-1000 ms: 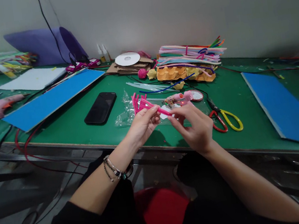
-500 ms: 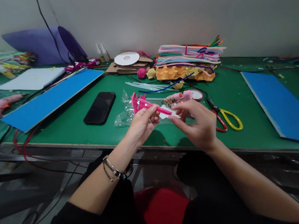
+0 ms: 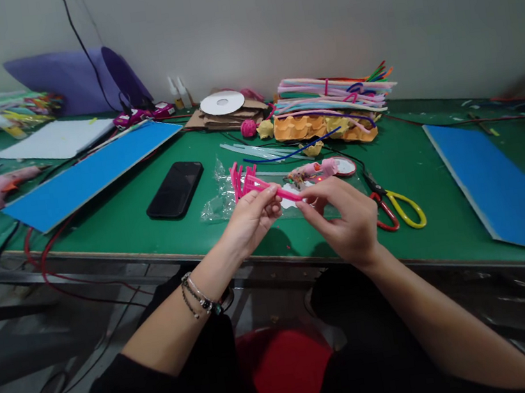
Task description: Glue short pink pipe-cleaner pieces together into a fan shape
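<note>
My left hand [image 3: 254,215] pinches a pink fuzzy strip [image 3: 289,194], which looks like pipe cleaner, between thumb and fingers. Its right-hand end sits between the thumb and index finger of my right hand [image 3: 347,219]. Both hands hold it above the front part of the table. Just behind my left fingers, short pink pieces [image 3: 237,182] lie on a clear plastic bag [image 3: 215,208]. A pink glue gun [image 3: 321,169] rests beyond my right hand, with a white scalloped piece [image 3: 288,203] partly hidden below the strip.
Right of my hands lie scissors with red and yellow handles [image 3: 407,208]. A black phone [image 3: 175,190] is to the left. Blue boards [image 3: 95,173] flank the green table [image 3: 123,237]. Bundled pipe cleaners [image 3: 326,94] and an orange egg carton [image 3: 299,128] stand at the back.
My right thumb and index finger have closed on the strip's right-hand end; they were apart around it before. My left hand has stayed almost still.
</note>
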Demonstrator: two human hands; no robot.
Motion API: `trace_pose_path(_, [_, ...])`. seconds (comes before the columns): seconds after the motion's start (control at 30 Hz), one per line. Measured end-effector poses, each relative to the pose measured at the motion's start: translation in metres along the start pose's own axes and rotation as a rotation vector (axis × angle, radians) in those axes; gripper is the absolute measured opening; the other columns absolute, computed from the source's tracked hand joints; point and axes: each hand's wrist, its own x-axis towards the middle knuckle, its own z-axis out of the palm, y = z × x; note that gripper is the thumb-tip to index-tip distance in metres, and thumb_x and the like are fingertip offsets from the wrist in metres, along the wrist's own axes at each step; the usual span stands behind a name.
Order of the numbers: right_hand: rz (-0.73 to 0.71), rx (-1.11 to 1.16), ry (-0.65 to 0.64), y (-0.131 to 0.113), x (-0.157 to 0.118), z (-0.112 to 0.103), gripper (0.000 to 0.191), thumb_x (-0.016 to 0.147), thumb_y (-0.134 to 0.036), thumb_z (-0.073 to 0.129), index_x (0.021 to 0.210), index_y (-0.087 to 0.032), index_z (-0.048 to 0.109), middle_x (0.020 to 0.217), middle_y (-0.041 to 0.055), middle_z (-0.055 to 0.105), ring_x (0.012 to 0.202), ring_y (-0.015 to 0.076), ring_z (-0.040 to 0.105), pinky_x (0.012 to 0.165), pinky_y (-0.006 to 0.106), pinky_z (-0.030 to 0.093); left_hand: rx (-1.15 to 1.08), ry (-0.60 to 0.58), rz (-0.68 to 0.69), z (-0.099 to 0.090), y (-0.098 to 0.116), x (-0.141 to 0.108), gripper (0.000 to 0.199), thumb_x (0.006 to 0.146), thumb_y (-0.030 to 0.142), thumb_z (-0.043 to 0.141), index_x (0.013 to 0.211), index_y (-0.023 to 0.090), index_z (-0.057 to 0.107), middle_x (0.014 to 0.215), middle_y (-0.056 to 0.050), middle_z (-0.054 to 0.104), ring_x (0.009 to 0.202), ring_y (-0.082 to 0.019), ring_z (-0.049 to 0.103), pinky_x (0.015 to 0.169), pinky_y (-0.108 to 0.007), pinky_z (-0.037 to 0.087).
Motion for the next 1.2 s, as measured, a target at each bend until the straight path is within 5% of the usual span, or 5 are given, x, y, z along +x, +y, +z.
trace_pose_path(1.2, [-0.108, -0.062, -0.022, 0.0049, -0.0038, -0.0017, 0.008, 0.076, -0.011, 0.052, 0.077, -0.018, 0.054, 0.065, 0.0007, 0.059, 0.055, 0.0097, 0.055, 0.054, 0.022, 0.045, 0.036, -0.008, -0.058, 0.0015, -0.0041, -0.0018, 0.008, 0.064, 0.018, 0.066, 0.060, 0.012, 0.062, 0.050, 0.003, 0.055, 0.047, -0.003, 0.046, 0.051, -0.017, 0.037])
